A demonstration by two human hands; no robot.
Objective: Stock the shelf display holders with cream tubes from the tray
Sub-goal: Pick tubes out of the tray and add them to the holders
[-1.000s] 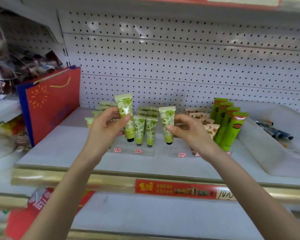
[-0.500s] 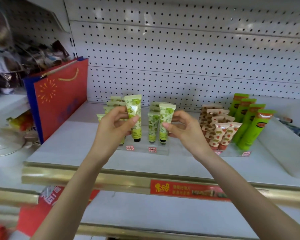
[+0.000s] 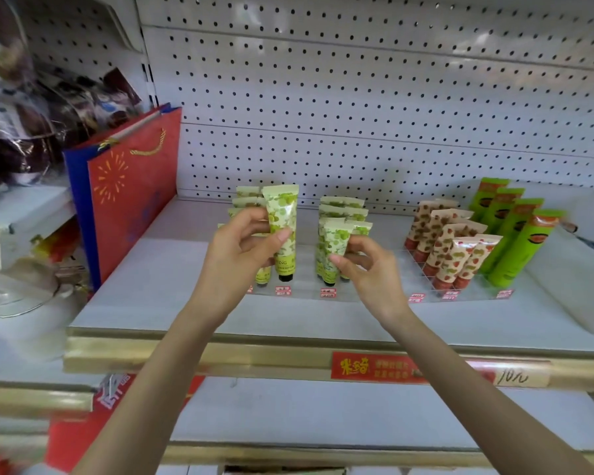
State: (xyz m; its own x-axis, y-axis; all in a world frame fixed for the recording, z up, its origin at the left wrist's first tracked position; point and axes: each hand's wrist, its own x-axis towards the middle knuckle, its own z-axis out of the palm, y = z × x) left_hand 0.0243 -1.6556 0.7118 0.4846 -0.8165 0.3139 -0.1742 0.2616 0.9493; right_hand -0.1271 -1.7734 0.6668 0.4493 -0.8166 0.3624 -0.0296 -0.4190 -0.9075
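Note:
My left hand (image 3: 235, 258) grips a pale green cream tube (image 3: 282, 228) upright, cap down, just over the clear display holder (image 3: 302, 286) on the shelf. My right hand (image 3: 367, 269) pinches a second green tube (image 3: 333, 248), which stands cap down at the front of the holder's right green row. Behind both tubes, more green tubes (image 3: 343, 207) stand in rows. To the right stand red-spotted tubes (image 3: 450, 248) and bright green tubes (image 3: 515, 234). The tray sits at the far right (image 3: 570, 289).
A red and blue gift bag (image 3: 131, 186) stands at the shelf's left end. White pegboard (image 3: 357, 97) backs the shelf. Dark wrapped goods (image 3: 31, 114) fill the left unit. A gold shelf edge (image 3: 220, 354) with a red price strip (image 3: 374, 368) runs across the front.
My right hand has lowered its tube into the front of the right green row. My left hand still holds its tube upright; the view has shifted slightly left and closer.

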